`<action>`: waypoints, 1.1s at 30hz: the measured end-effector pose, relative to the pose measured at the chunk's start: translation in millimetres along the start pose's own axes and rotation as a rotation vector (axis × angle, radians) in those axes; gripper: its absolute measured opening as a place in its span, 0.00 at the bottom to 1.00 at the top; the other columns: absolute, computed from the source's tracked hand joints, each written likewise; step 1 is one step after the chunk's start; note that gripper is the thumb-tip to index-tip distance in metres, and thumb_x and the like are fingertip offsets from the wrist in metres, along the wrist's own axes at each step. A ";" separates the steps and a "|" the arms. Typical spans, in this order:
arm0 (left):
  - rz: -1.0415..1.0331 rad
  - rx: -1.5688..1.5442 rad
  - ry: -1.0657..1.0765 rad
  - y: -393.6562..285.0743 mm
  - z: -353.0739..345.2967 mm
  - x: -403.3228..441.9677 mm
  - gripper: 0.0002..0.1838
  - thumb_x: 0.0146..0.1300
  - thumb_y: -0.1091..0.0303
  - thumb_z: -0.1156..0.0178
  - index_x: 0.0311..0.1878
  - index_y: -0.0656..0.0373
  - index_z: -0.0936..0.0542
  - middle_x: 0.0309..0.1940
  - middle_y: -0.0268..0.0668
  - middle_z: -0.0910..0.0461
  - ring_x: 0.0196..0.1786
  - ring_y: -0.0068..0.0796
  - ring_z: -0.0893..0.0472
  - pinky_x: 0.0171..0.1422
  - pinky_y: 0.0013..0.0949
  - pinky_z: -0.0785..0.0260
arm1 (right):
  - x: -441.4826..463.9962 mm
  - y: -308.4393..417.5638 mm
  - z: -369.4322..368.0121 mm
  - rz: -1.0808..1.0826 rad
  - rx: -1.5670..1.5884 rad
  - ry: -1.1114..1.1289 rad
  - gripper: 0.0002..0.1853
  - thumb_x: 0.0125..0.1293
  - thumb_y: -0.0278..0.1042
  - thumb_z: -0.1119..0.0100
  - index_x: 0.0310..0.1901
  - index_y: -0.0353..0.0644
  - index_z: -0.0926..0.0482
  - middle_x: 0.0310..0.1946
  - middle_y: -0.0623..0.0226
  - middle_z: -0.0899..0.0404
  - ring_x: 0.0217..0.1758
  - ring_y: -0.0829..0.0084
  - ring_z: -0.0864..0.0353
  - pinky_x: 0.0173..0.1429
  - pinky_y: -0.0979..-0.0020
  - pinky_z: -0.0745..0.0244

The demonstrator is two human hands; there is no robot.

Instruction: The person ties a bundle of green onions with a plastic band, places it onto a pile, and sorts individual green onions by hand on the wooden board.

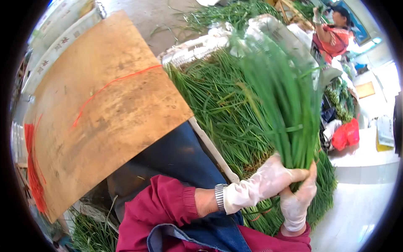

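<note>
A tall bunch of chives (294, 122) stands upright in my two gloved hands, its leaf tops blurred by motion. My left hand (268, 178), with a metal-banded watch at the wrist, closes round the lower stems from the left. My right hand (299, 200) wraps the base of the same bunch from the right and below. The cut ends are mostly hidden by my fingers. Beneath and behind the hands lies a crate heaped with loose chives (218, 105). Close under my right hand are more chives (323, 189), some with a red tie.
On the left is a wooden board (96, 92) with one red string (113, 88) across it and a bundle of red strings (32, 168) at its edge. White crates (63, 54) stand beyond it. A co-worker (333, 40) is at the upper right, near a red plastic bag (346, 134).
</note>
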State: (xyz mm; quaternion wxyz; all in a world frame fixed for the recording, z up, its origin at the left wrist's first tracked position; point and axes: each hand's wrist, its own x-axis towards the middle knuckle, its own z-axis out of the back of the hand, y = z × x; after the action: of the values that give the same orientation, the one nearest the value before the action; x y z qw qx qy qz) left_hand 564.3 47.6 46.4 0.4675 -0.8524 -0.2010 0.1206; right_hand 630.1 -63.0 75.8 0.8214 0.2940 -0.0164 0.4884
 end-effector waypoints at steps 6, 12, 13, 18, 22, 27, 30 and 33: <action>-0.146 0.100 -0.118 -93.8 17.3 -64.5 0.30 0.48 0.64 0.34 0.53 0.65 0.31 0.44 0.48 0.22 0.48 0.38 0.21 0.53 0.34 0.31 | 9.5 78.9 -20.3 0.405 0.031 -0.348 0.40 0.50 0.29 0.38 0.61 0.21 0.48 0.46 0.41 0.27 0.42 0.51 0.20 0.44 0.64 0.24; -0.315 0.251 -0.773 -156.6 58.3 -221.7 0.19 0.48 0.69 0.34 0.45 0.64 0.23 0.38 0.38 0.20 0.40 0.26 0.21 0.45 0.29 0.27 | -6.6 218.2 -75.0 0.717 0.697 0.174 0.44 0.50 0.36 0.36 0.61 0.21 0.50 0.38 0.43 0.28 0.31 0.53 0.22 0.29 0.60 0.25; -0.350 0.265 -0.902 -152.1 68.1 -250.0 0.19 0.48 0.69 0.34 0.45 0.64 0.23 0.37 0.36 0.20 0.39 0.26 0.22 0.44 0.29 0.28 | -24.8 241.6 -86.0 0.695 0.761 0.255 0.44 0.47 0.35 0.34 0.61 0.23 0.49 0.38 0.44 0.27 0.31 0.51 0.21 0.31 0.60 0.25; -0.192 0.385 -1.393 -122.8 88.6 -379.4 0.20 0.43 0.75 0.41 0.44 0.67 0.23 0.37 0.37 0.20 0.39 0.28 0.21 0.47 0.30 0.29 | -128.2 305.5 -148.0 0.680 0.865 0.753 0.45 0.49 0.40 0.33 0.63 0.30 0.49 0.38 0.44 0.25 0.29 0.49 0.20 0.31 0.58 0.24; 0.042 0.131 -1.448 -76.2 107.4 -454.4 0.19 0.45 0.76 0.42 0.45 0.67 0.22 0.37 0.40 0.19 0.39 0.29 0.20 0.48 0.29 0.29 | -193.6 311.1 -188.9 0.675 0.818 1.174 0.41 0.53 0.40 0.35 0.63 0.36 0.48 0.42 0.47 0.25 0.37 0.52 0.20 0.40 0.62 0.25; -0.033 -0.069 -1.424 -50.2 110.6 -501.9 0.17 0.45 0.73 0.42 0.42 0.66 0.21 0.32 0.38 0.20 0.34 0.26 0.22 0.43 0.28 0.31 | -196.0 311.1 -212.4 0.729 0.878 1.453 0.33 0.55 0.51 0.37 0.53 0.33 0.35 0.37 0.47 0.23 0.39 0.51 0.21 0.42 0.61 0.26; -0.045 -0.060 -1.409 -38.8 108.9 -517.5 0.19 0.43 0.74 0.41 0.43 0.66 0.21 0.34 0.37 0.20 0.34 0.26 0.22 0.44 0.28 0.31 | -172.2 317.2 -230.8 0.282 0.774 1.625 0.36 0.54 0.56 0.35 0.49 0.28 0.30 0.42 0.53 0.22 0.43 0.64 0.21 0.47 0.67 0.27; -0.007 0.063 -1.352 -15.2 109.8 -536.7 0.22 0.42 0.73 0.39 0.46 0.66 0.22 0.37 0.38 0.20 0.38 0.27 0.23 0.47 0.28 0.32 | -158.4 328.1 -248.9 -0.050 0.999 1.758 0.35 0.56 0.53 0.36 0.55 0.30 0.32 0.47 0.61 0.24 0.49 0.68 0.25 0.53 0.69 0.29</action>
State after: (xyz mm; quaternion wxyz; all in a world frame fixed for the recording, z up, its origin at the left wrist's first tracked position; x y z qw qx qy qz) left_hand 39.9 -107.3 10.1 0.2639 -0.5749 -0.4484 0.6315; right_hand 216.2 50.5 -26.5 0.3353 0.1406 0.8069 0.4656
